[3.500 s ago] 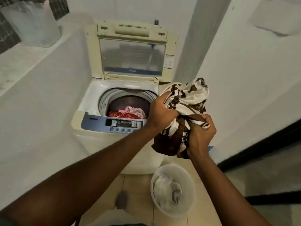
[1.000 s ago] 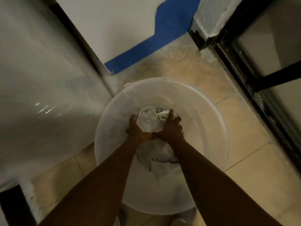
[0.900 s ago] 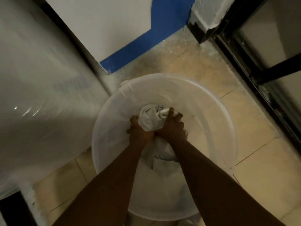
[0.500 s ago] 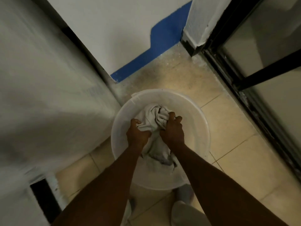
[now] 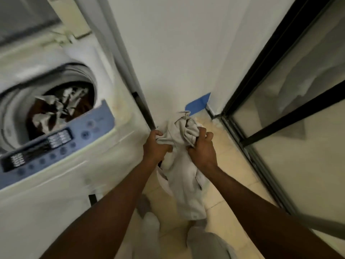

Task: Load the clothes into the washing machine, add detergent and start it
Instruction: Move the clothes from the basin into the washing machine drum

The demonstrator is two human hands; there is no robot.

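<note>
**Pale garment in both hands, washer drum open on the left**

Narrow laundry corner here: white wall (image 5: 177, 53) up the middle of the frame, beige tiled floor (image 5: 229, 156) below it, and a black-framed glass door (image 5: 291, 116) running down the right side. There's a blue painted patch (image 5: 198, 103) low on the wall, right where it meets the floor.

The washing machine (image 5: 61, 184) fills the left half, a top loader with its lid (image 5: 46, 15) standing up in the upper left corner. The drum (image 5: 56, 109) is open and already has a brown and white patterned cloth (image 5: 56, 107) lying in it. The blue control panel (image 5: 61, 143) sits along the front edge with buttons and small printed labels, but it's all motion-blurred so I can't read any brand or writing.

The pale grey garment (image 5: 184, 176) is in the lower middle of the frame, to the right of the machine and over the floor, not in the drum. Its top is bunched up between the two hands and the rest hangs down, so the long axis runs roughly top to bottom, with the loose end toward the bottom of the frame. Dark stitching shows along one seam.

Left hand (image 5: 155, 146) has its fingers curled tight around the left side of the bunch. Right hand (image 5: 202, 148) is also closed in a fist on the right side of it. The machine's right front corner sits between the garment and the drum opening.
</note>
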